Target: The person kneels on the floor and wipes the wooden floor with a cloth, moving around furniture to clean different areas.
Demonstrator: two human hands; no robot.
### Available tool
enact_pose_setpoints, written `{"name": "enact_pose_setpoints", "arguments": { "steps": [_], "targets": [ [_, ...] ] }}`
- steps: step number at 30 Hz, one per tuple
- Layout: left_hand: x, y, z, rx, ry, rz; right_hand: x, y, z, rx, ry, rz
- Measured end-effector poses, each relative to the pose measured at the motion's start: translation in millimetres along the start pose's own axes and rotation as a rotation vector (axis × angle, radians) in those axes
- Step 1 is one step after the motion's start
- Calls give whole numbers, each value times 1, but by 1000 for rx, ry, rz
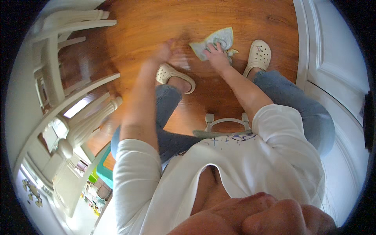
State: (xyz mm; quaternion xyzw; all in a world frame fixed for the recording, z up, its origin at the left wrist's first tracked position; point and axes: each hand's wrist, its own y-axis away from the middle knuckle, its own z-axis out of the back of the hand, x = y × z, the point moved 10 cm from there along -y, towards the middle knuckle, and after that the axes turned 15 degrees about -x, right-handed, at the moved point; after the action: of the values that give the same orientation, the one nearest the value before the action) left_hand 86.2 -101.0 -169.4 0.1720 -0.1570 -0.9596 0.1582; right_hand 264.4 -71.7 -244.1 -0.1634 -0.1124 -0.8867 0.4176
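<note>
A light grey-green cloth (pixel 226 36) with a yellow edge lies crumpled on the brown wood floor (pixel 188 14). My right hand (pixel 218 57) presses on it with the fingers spread, and some fabric bunches up beside the palm. Off to the left, my left hand (pixel 169 53) is blurred by motion over the floor, just beyond a cream clog (pixel 166 74) on my left foot. Whether its fingers hold anything cannot be made out. The other cream clog (pixel 260 54), on my right foot, is to the right of the cloth.
White wooden furniture with turned legs (pixel 94 120) lines the left side. A white panelled door (pixel 337 44) stands close on the right. Between my legs is a small pale frame with a curved bar (pixel 227 120). A teal plastic item (pixel 105 167) sits at lower left.
</note>
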Motion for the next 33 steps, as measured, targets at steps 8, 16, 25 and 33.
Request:
{"name": "enact_pose_setpoints", "arguments": {
  "steps": [8, 16, 25, 33],
  "targets": [
    [6, 128, 217, -377, 0, 99, -7, 45, 12, 117, -155, -185],
    [-106, 273, 185, -283, 273, -18, 8, 92, 41, -10, -423, -179],
    [-96, 257, 191, -401, 209, 151, 17, 124, 65, -67, -399, -163],
    [-66, 242, 187, -344, 212, 241, 42, 143, 102, -174, -364, -14]
  ]
}}
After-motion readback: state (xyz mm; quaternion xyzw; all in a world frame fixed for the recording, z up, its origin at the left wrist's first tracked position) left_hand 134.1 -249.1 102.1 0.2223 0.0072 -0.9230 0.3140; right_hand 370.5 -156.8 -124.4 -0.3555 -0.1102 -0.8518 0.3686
